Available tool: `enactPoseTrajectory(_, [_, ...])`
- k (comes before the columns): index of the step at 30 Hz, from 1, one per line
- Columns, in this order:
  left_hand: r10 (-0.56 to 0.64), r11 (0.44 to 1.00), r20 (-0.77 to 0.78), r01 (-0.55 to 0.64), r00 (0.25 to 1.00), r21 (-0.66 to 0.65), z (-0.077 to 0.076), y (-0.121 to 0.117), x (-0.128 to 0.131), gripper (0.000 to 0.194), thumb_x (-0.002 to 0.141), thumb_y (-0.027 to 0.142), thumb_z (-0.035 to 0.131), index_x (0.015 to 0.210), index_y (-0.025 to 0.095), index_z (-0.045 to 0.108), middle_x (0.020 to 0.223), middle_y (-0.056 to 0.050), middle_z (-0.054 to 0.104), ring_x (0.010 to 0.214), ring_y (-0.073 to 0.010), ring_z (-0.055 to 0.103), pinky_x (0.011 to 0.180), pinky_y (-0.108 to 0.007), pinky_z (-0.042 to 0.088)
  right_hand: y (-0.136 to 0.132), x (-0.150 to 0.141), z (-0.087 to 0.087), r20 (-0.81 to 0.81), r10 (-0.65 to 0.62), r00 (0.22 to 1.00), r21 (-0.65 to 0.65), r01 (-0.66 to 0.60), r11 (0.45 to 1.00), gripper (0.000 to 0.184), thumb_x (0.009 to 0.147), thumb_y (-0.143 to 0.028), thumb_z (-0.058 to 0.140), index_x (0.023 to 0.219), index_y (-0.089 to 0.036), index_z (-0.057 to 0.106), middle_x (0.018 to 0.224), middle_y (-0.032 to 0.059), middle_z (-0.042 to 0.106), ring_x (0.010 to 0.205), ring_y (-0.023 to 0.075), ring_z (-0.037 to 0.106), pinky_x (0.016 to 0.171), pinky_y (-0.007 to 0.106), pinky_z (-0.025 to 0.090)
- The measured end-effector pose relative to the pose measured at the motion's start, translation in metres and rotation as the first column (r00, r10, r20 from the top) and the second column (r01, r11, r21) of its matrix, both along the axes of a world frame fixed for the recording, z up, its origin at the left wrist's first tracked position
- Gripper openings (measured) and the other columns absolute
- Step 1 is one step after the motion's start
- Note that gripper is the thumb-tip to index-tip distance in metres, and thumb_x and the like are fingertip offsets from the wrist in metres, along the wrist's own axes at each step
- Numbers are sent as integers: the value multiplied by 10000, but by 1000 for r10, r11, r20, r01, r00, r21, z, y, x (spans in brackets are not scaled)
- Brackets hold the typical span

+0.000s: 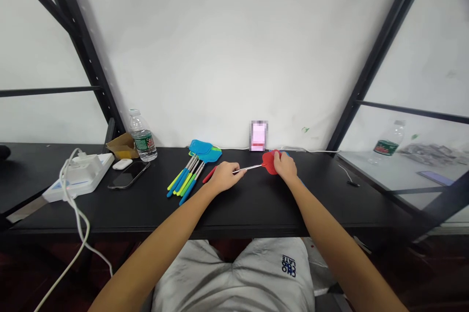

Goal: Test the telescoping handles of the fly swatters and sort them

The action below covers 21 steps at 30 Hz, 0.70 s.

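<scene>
Presently, one red fly swatter (pixel 269 161) spans both hands over the black desk (pixel 256 207).
I read the left hand (pixel 225 176) with fingers closed around its stem, the right hand (pixel 286 167) with fingers clamped on its head. I judge its handling unfinished; blue and green swatters (pixel 185 179) lie fanned at left, out of hand.

I see red flyswatter (pixel 269 163), mesh paddle, thin silvery shaft (pixel 252 168) | sideways, paddle rightmost | over black desktop (pixel 242 209)
</scene>
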State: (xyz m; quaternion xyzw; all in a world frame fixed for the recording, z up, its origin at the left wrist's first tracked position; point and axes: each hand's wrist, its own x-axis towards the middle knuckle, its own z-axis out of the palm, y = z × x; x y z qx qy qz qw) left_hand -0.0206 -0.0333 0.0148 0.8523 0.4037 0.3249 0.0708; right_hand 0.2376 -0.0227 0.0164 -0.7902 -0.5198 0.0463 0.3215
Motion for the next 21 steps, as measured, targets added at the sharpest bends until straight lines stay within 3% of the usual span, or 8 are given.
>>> enactPoseTrajectory(6, [136, 987, 16, -137, 991, 82, 0, 5, 1, 405, 954, 462, 401, 734, 191, 607, 653, -35, 615, 626, -159, 538, 589, -274, 270, 8, 9, -4, -187, -42, 982, 186, 77, 979, 422, 929, -471, 375, 1012, -135, 615, 966, 178, 683, 921, 288, 636, 796, 340, 444])
enactPoseTrajectory(8, [201, 975, 37, -204, 979, 92, 0, 8, 1, 390, 972, 433, 366, 776, 192, 601, 675, -44, 619, 650, -169, 554, 599, -275, 276, 11, 5, -8, -212, 55, 976, 253, 0, 967, 394, 922, -483, 392, 891, -159, 614, 849, 132, 679, 820, 253, 628, 728, 312, 444])
enactPoseTrajectory(10, [227, 969, 59, -232, 972, 88, 0, 8, 1, 367, 984, 402, 344, 814, 191, 592, 692, -44, 618, 664, -170, 561, 608, -273, 286, 11, -3, -13, -251, 276, 928, 299, -196, 934, 406, 916, -514, 411, 758, -185, 588, 675, 62, 629, 660, 195, 585, 627, 270, 428])
enactPoseTrajectory(12, [187, 978, 68, -192, 980, 84, 0, 6, 2, 346, 988, 382, 338, 831, 192, 581, 698, -37, 615, 661, -164, 558, 615, -269, 296, 8, -15, -17, -337, 506, 794, 321, -408, 855, 434, 891, -561, 461, 682, -193, 560, 541, 4, 545, 520, 142, 504, 527, 230, 386])
enactPoseTrajectory(15, [55, 996, 43, -58, 998, 64, 0, 0, 5, 337, 986, 391, 353, 821, 196, 573, 704, -25, 611, 643, -149, 545, 617, -259, 312, 3, -32, -19, -491, 627, 605, 336, -532, 777, 447, 830, -605, 563, 667, -188, 555, 472, -30, 492, 423, 98, 427, 433, 194, 325])
enactPoseTrajectory(17, [-4, 999, 14, 4, 1000, 35, -1, -3, 6, 344, 983, 404, 362, 809, 196, 573, 696, -20, 605, 623, -142, 532, 611, -254, 315, 1, -38, -18, -537, 644, 544, 353, -549, 758, 461, 819, -620, 578, 673, -184, 550, 452, -36, 481, 390, 84, 405, 397, 182, 296])
enactPoseTrajectory(21, [-52, 999, 3, 52, 999, -2, -2, -5, 7, 348, 974, 409, 373, 801, 193, 583, 672, -8, 590, 598, -135, 512, 598, -248, 315, 1, -38, -15, -587, 622, 518, 396, -487, 779, 473, 826, -643, 554, 737, -178, 550, 468, -38, 492, 358, 70, 385, 357, 175, 256])
